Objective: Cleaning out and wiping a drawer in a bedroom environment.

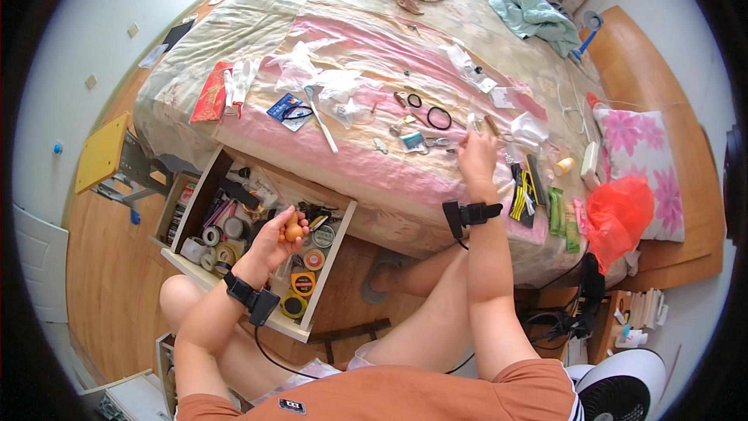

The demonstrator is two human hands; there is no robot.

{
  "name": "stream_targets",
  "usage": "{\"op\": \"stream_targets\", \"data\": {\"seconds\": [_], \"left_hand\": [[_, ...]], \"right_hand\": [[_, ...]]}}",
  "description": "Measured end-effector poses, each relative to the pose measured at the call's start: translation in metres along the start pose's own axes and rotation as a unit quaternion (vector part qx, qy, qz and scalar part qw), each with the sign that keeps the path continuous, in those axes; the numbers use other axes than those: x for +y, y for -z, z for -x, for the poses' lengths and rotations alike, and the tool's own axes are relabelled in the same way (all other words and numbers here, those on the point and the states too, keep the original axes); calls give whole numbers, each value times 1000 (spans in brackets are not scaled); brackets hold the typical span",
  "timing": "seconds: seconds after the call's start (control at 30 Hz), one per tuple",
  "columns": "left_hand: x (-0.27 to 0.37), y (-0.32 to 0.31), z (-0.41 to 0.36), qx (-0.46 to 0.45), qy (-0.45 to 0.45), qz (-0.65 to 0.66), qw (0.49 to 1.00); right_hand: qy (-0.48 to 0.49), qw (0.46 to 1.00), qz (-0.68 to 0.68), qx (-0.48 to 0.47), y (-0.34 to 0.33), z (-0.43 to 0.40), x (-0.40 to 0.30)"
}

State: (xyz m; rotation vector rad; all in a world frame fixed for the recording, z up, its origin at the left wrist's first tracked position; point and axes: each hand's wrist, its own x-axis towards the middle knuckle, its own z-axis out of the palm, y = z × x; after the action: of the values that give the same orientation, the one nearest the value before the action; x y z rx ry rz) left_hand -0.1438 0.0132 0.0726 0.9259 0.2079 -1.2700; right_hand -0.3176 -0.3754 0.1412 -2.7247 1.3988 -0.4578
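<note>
My left hand [276, 241] is closed around a small orange-brown gourd [292, 230], palm up, over an open drawer [328, 272]. The drawer holds tape rolls [224, 253], pens, a yellow tape measure [294, 304] and round tins. My right hand [478, 155] reaches over the pink striped cloth on the bed, its fingertips near a small clear item [472, 123] and a brown stick-like piece [492, 124]; whether it grips anything cannot be told. Left of it lie black hair ties [439, 118], a nail clipper [437, 142] and a blue-and-white packet [413, 141].
A white toothbrush [321, 120], crumpled plastic bags [345, 83] and a red envelope [211, 93] lie on the bed. Green packets [564, 216] and a red plastic bag [619, 216] are at the right. A yellow-topped stool [102, 153] stands left; a fan [622, 389] is lower right.
</note>
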Motion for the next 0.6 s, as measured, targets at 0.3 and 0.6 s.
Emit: {"op": "stream_targets", "data": {"seconds": [0.3, 0.6], "left_hand": [[2, -3, 4, -3, 3, -5, 1000], [3, -4, 5, -10, -8, -4, 1000]], "right_hand": [[109, 993, -39, 0, -11, -11, -25], [-34, 564, -770, -296, 22, -9, -49]]}}
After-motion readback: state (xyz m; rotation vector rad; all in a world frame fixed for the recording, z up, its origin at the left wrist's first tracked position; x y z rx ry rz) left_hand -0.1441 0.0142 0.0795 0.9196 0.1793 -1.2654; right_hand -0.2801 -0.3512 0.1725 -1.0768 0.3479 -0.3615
